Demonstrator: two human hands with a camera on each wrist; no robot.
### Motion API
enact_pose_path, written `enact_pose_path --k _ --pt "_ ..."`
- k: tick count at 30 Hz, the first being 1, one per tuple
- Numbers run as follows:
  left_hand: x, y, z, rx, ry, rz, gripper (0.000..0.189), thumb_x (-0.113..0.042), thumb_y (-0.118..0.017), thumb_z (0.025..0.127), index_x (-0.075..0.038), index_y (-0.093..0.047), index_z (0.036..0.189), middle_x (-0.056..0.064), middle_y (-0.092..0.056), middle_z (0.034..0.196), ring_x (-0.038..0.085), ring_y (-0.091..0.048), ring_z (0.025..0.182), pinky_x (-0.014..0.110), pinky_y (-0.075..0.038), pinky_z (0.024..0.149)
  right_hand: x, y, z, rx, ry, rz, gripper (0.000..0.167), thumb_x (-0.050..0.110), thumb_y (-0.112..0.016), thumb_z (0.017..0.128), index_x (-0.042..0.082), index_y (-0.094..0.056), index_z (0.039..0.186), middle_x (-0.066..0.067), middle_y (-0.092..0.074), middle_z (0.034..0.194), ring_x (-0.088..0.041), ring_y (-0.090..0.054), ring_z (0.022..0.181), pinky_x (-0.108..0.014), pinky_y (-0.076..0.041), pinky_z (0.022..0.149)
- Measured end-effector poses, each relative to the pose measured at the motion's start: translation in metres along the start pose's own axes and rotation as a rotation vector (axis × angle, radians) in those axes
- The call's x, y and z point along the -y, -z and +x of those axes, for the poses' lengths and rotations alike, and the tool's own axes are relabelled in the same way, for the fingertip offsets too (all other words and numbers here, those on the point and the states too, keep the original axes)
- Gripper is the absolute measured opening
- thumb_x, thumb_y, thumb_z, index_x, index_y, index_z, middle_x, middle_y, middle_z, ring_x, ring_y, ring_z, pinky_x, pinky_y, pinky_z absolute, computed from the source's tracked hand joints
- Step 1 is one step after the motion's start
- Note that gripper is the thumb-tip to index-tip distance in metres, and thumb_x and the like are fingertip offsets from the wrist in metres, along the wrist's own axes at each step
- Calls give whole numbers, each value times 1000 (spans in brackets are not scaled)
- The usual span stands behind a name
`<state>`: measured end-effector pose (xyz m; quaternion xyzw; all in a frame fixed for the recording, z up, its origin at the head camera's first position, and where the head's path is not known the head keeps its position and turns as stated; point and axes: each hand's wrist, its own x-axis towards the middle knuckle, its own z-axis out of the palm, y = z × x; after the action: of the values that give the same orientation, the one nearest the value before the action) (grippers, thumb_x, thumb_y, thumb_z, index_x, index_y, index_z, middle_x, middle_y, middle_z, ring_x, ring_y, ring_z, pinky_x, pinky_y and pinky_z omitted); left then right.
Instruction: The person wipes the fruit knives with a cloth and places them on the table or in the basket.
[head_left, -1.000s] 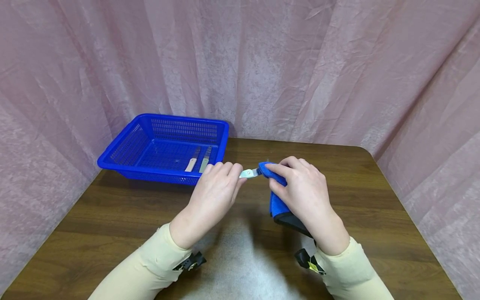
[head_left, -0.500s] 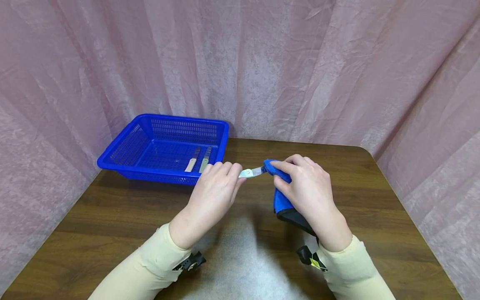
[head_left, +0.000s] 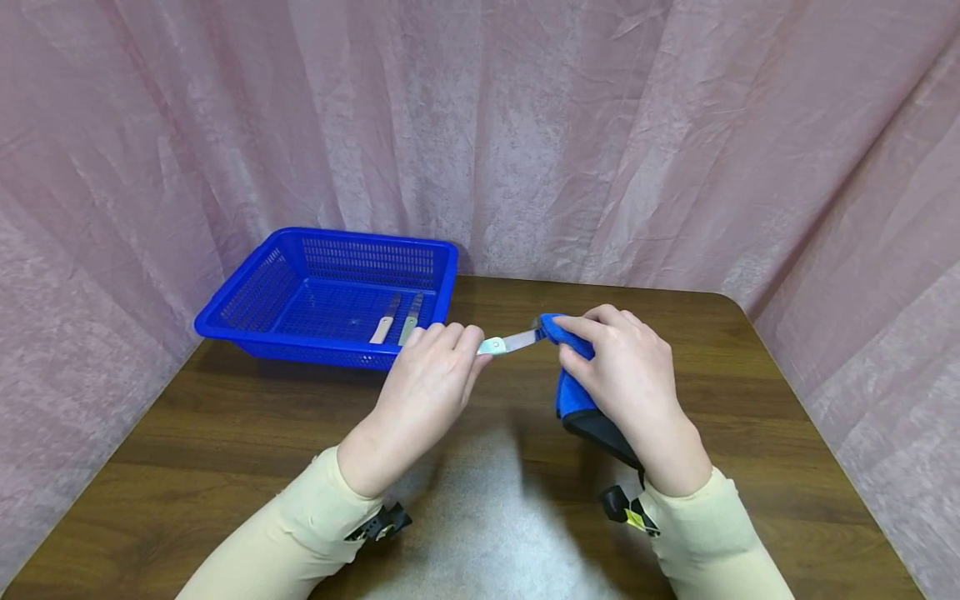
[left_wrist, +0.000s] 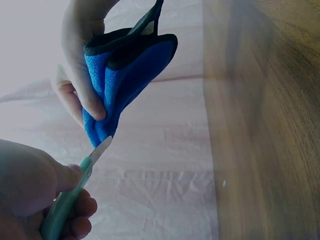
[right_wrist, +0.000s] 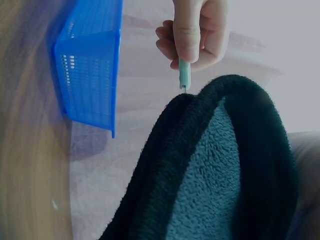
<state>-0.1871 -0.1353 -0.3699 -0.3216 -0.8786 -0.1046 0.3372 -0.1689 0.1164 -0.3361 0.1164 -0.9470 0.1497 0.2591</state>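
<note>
My left hand (head_left: 431, 375) grips the mint-green handle of a small knife (left_wrist: 64, 207), its metal blade pointing right. With thumb and fingers my right hand (head_left: 626, 367) pinches a folded blue cloth (head_left: 576, 392) that has a dark edge. The cloth is wrapped over the outer part of the blade, and a bare stretch of blade shows between it and the handle. In the left wrist view the folded cloth (left_wrist: 127, 70) hangs from the right hand's fingers. In the right wrist view it hides most of the blade.
A blue plastic basket (head_left: 322, 339) stands at the left back of the wooden table (head_left: 750, 467). Inside lie a knife with a pink handle (head_left: 382, 330) and one with a green handle (head_left: 408, 327). Pink curtains (head_left: 562, 142) hang behind and beside the table.
My right hand and the cloth have slid right along the blade, away from the handle, baring more metal. The left hand and knife have stayed nearly still.
</note>
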Motion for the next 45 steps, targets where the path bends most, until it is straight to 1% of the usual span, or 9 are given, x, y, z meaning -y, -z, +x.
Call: enact_pose_path --k 12,22,24,27,29,32,37,41,45 --pt "0 0 0 -9 -1 -6 21 -22 -74 108 -6 -62 102 7 -59 80 31 -58 75 40 -43 69 -7 5 2 18 -37 -11 34 20 -74 97 25 -84 129 -6 -77 115 -31 -71 101 -55 -56 77" --pt "1 3 -1 -7 19 -19 20 -22 -74 108 -6 -62 103 7 -59 81 32 -57 73 42 -44 67 -9 8 4 25 -63 -14 35 22 -73 97 24 -84 130 -6 -77 116 -31 -71 102 -57 -56 77" --pt "2 2 -1 -9 20 -22 20 -22 -74 108 -6 -63 104 8 -60 84 32 -57 74 42 -44 67 -9 10 4 23 -65 -14 35 22 -73 97 24 -84 130 -6 -77 116 -31 -70 102 -58 -56 77" --pt "3 2 -1 -17 32 -40 20 -21 -75 107 -5 -65 105 11 -62 94 34 -58 79 44 -47 70 -10 12 4 26 -73 -8 36 22 -72 97 25 -83 131 -6 -76 117 -31 -70 102 -58 -56 76" --pt "4 2 -1 -26 44 -48 20 -21 -76 106 -5 -65 104 12 -60 100 34 -56 82 45 -47 72 -11 12 2 35 -82 -4 37 21 -71 97 25 -83 132 -6 -76 118 -31 -69 103 -58 -55 76" --pt "5 1 -1 -38 58 -47 21 -21 -78 104 -5 -65 102 13 -57 102 35 -53 83 45 -45 72 -14 12 0 55 -94 -1 38 21 -70 98 25 -83 133 -6 -76 119 -31 -69 104 -59 -55 77" --pt "6 -1 -1 -45 54 -17 23 -23 -81 102 -6 -66 100 11 -56 96 34 -52 80 43 -42 71 -19 10 -2 62 -85 -6 37 22 -71 98 26 -83 132 -6 -76 119 -32 -70 106 -58 -56 78" --pt "8 -2 -2 -22 52 -3 25 -25 -83 101 -6 -67 101 10 -57 94 33 -54 80 42 -42 71 -20 8 -1 62 -69 -10 36 21 -72 97 26 -83 131 -6 -77 119 -31 -71 107 -58 -56 78" --pt "11 -4 -3 -2 64 -6 24 -25 -84 101 -6 -68 101 10 -59 95 32 -55 81 42 -42 70 -21 5 -1 69 -46 -17 36 21 -74 97 26 -84 131 -5 -77 119 -31 -71 107 -57 -57 77"
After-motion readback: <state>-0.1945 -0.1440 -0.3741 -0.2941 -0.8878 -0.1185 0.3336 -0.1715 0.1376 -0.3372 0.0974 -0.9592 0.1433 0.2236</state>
